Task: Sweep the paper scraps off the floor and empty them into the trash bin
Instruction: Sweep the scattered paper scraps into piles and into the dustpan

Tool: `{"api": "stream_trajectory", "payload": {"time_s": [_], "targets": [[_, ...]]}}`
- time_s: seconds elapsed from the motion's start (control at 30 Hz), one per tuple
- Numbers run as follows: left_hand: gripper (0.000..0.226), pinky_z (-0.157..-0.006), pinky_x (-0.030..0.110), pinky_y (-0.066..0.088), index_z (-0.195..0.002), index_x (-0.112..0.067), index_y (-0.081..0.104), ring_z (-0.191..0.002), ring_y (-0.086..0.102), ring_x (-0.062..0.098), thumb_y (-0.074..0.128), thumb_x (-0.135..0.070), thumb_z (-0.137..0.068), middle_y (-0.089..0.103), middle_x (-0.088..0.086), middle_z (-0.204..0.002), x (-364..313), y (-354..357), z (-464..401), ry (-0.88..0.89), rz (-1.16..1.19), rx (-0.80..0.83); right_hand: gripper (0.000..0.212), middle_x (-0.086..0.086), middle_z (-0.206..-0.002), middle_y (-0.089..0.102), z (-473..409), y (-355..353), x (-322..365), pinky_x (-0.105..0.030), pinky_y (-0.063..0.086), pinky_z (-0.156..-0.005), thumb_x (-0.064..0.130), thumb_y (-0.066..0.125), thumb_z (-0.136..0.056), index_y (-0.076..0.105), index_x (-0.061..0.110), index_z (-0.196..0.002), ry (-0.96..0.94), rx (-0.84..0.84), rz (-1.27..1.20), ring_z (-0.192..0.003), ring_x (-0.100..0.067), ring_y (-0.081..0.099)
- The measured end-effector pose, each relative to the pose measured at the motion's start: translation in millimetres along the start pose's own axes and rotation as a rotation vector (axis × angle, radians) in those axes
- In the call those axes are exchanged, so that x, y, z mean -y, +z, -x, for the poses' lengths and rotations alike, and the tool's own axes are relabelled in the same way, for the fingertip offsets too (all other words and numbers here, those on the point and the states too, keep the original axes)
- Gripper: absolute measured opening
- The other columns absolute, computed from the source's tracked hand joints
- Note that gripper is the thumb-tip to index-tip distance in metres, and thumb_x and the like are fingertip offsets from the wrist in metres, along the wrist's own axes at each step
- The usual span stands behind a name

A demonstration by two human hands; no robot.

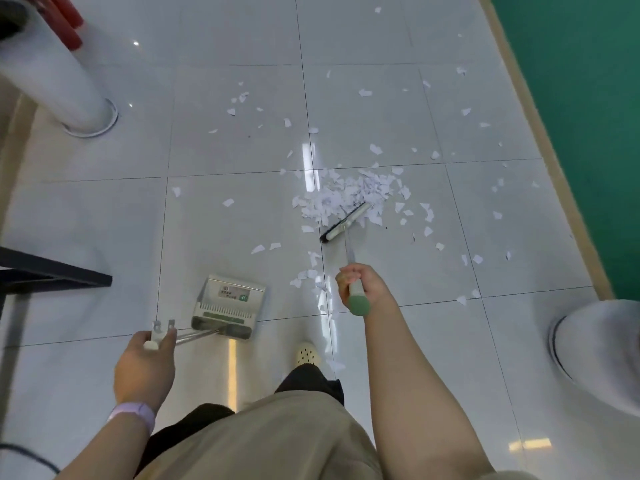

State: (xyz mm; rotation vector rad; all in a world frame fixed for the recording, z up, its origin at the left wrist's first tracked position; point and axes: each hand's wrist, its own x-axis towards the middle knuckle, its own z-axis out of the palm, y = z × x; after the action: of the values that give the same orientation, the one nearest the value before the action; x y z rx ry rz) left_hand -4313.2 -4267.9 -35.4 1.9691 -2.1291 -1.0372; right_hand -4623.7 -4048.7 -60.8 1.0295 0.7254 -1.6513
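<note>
Gripping broom (346, 221), right hand (360, 284) fingers (343, 279); scraps (343, 199) beyond

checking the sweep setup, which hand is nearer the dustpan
Left. The left hand grips the end of the dustpan's long handle, just behind the pan. The right hand holds the broom handle, off to the pan's right, apart from it.
</note>
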Motion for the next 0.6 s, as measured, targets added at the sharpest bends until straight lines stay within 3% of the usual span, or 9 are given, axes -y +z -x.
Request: {"api": "stream_trajectory", "payload": {"time_s": [0.2, 0.3, 0.43, 0.6], "targets": [[0.032, -0.074, 0.041, 0.048, -0.105, -0.017, 0.058, -0.082, 0.058, 0.036, 0.057, -0.048, -0.096, 0.063, 0.013, -0.090, -15.2, -2.8, -66.4, 0.024, 0.006, 0.059, 0.022, 0.004, -0.053, 0.040, 2.7, -2.4, -23.7, -0.016, 0.041, -0.038, 0.002, 0.046, -0.093, 0.043, 0.013, -0.075, -0.109, 0.000, -0.120, -0.038, -0.008, 0.043], [0.030, -0.075, 0.039, 0.046, -0.105, -0.018, 0.057, -0.083, 0.057, 0.035, 0.057, -0.046, -0.097, 0.061, 0.012, -0.091, -21.7, -9.9, -103.2, 0.074, 0.021, 0.138, 0.027, 0.011, -0.060, 0.034, 11.0, -7.8, -53.1, -0.017, 0.039, -0.038, 0.000, 0.051, -0.088, 0.036, 0.022, -0.081, -0.131, -0.017, -0.272, -0.040, -0.008, 0.042], [0.033, -0.080, 0.038, 0.045, -0.107, -0.012, 0.059, -0.085, 0.056, 0.035, 0.060, -0.043, -0.096, 0.062, 0.014, -0.095, -30.8, -29.6, -157.4, 0.182, -0.002, 0.236, 0.018, 0.008, -0.059, 0.035, 37.1, -4.5, -124.0, -0.014, 0.039, -0.036, 0.000, 0.049, -0.089, 0.040, 0.015, -0.085, -0.198, -0.063, -0.385, -0.036, -0.008, 0.040], [0.033, -0.077, 0.039, 0.047, -0.102, -0.012, 0.059, -0.086, 0.058, 0.037, 0.060, -0.044, -0.095, 0.063, 0.014, -0.092, -34.7, -40.9, -207.3, 0.307, -0.051, 0.362, 0.023, 0.003, -0.053, 0.036, 56.6, -11.9, -228.0, -0.015, 0.036, -0.030, -0.001, 0.043, -0.093, 0.037, 0.017, -0.080, -0.285, -0.119, -0.557, -0.032, -0.007, 0.037]]}}
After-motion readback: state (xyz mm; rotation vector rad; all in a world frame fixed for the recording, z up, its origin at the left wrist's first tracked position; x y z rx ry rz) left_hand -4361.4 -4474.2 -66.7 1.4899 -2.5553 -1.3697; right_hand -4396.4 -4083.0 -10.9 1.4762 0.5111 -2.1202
